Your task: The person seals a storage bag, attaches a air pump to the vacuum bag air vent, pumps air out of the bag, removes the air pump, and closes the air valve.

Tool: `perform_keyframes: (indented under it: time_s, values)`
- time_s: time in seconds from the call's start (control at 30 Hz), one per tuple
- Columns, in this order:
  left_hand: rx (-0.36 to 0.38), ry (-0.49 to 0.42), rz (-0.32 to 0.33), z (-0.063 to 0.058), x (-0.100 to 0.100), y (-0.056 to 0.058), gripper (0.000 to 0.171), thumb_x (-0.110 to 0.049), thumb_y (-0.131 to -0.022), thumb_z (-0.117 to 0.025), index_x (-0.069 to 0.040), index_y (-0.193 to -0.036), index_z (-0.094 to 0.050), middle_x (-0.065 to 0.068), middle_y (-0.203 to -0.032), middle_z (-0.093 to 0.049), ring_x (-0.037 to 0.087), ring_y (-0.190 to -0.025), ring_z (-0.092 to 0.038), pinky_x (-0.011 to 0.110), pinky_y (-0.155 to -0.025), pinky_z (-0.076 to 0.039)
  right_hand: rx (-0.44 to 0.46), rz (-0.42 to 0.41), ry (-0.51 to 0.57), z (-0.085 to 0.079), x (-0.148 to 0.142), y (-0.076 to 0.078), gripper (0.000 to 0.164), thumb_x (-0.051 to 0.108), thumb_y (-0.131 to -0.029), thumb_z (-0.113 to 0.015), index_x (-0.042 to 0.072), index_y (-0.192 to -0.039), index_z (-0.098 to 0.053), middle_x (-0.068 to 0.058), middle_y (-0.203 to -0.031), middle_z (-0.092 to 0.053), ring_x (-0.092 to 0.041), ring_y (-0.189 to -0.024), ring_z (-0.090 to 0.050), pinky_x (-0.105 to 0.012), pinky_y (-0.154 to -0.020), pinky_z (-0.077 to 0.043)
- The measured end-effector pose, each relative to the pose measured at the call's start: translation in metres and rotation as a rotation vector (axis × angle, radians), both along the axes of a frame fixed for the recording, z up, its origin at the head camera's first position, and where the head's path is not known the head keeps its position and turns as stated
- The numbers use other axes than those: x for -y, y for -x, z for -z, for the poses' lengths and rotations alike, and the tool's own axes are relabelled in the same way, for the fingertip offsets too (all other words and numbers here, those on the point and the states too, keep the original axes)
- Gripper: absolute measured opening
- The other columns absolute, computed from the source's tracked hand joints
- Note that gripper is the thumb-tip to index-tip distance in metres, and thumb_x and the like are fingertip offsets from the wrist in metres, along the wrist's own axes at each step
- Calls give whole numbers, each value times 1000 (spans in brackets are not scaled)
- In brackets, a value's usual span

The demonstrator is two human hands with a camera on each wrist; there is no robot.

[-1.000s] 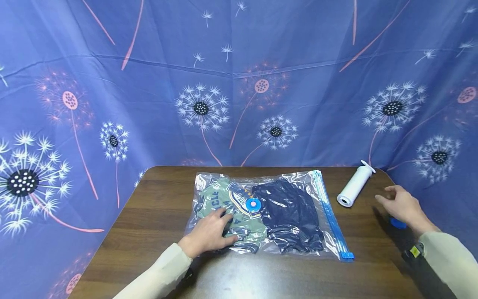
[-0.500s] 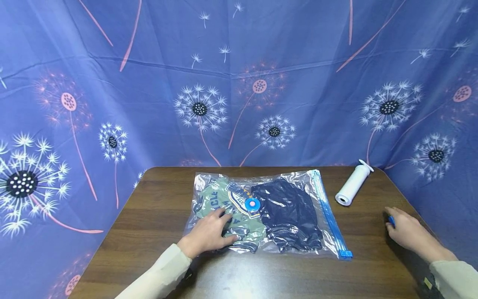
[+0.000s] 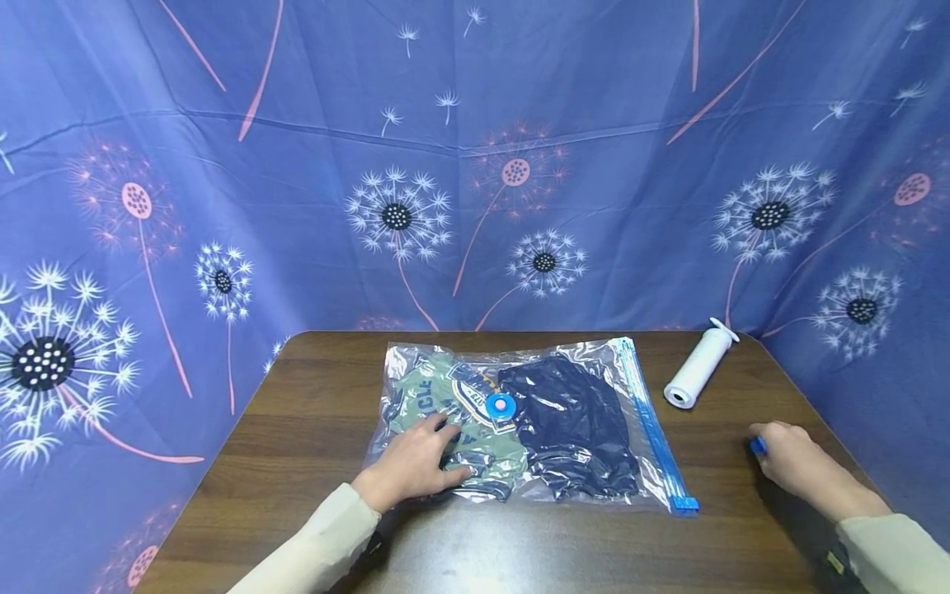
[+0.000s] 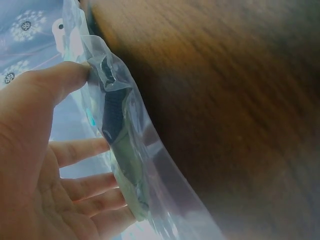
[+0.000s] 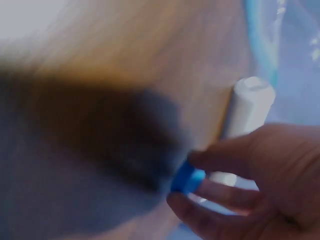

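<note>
A clear zip storage bag (image 3: pixel 460 499) lies flat on the table, holding a green printed garment (image 3: pixel 416 396) and a dark navy garment (image 3: pixel 575 421). A round blue valve (image 3: pixel 500 406) sits near its middle. My left hand (image 3: pixel 416 458) rests on the bag's left part with fingers spread; in the left wrist view the thumb and fingertips touch the plastic. Off to the right of the bag, my right hand (image 3: pixel 797 462) pinches a small blue cap (image 5: pixel 187 178) between thumb and fingers, held over the wood.
A white hand pump (image 3: pixel 698 367) with a T-shaped handle lies at the table's back right, beyond the right hand. The bag's blue zip slider (image 3: pixel 684 503) is at its near right corner. A blue dandelion-print cloth (image 3: pixel 475 165) hangs behind the table (image 3: pixel 297 412).
My right hand came down onto the blue cap at the table's right side, took it up and has shifted slightly left with it. The left hand stays on the bag.
</note>
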State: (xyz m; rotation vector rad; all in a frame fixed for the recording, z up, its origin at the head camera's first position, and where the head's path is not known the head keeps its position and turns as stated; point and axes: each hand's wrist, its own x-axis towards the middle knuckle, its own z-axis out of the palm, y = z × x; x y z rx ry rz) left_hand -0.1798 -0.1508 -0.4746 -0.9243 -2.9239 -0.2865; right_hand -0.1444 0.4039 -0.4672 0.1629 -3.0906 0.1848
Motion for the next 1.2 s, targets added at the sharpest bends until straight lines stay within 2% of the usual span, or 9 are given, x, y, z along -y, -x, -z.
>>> perform_keyframes:
  time_s: [0.17,0.3,0.37,0.53,0.77,0.87,1.07,1.2]
  values:
    - [-6,-1,3,2,1,0,70,-60,-88,-70,-8,-134,-65,22,-139,-60,40,-123,-62,52,-101,-55,-29,-142,44,-15,38,-1,21,-14,-73,-72,-6,-93,-71,-20,-85,-69,-40,-81,-69,-56,-69,-57]
    - [-5,-6,6,1,1,0,70,-61,-88,-70,-8,-134,-65,23,-139,-60,40,-123,-63,52,-101,-55,-76,-293,89,-28,75,3,23,-13,-74,-77,-3,-94,-72,-13,-89,-72,-33,-82,-71,-50,-70,-60]
    - [-1,-4,5,0,1,0,70,-60,-88,-70,-8,-135,-65,23,-139,-60,40,-124,-62,52,-101,-55,-83,-366,104,-33,95,9,24,-11,-75,-79,-1,-96,-73,-11,-91,-73,-28,-82,-71,-45,-68,-60]
    - [13,0,4,-1,1,1,71,-61,-88,-70,-8,-136,-64,23,-141,-59,40,-125,-61,52,-102,-54,-51,-519,108,-43,150,32,26,-8,-80,-78,-2,-105,-74,-13,-100,-73,-28,-89,-71,-40,-73,-61]
    - [32,17,-3,-2,-2,1,72,-62,-89,-68,-9,-138,-63,23,-143,-57,40,-129,-60,52,-105,-52,79,-641,121,-45,216,57,27,-8,-90,-72,-3,-116,-73,-17,-112,-70,-31,-101,-71,-36,-81,-62]
    - [36,16,-1,-2,-2,1,72,-61,-89,-69,-9,-138,-63,23,-143,-57,40,-129,-59,52,-105,-52,77,-699,100,-42,235,68,25,-7,-91,-70,-2,-116,-73,-16,-113,-70,-30,-101,-72,-34,-83,-62]
    - [35,3,5,-5,-1,0,72,-60,-89,-70,-8,-137,-63,23,-141,-58,40,-126,-61,52,-104,-53,79,-755,62,-43,264,91,27,-10,-90,-68,-3,-116,-74,-18,-114,-72,-31,-106,-71,-34,-88,-61]
    - [45,5,2,-6,-1,0,72,-60,-89,-70,-8,-138,-62,23,-142,-58,40,-127,-60,53,-105,-52,77,-795,52,-47,280,103,28,-14,-87,-66,-2,-110,-75,-16,-106,-73,-27,-98,-71,-33,-83,-61]
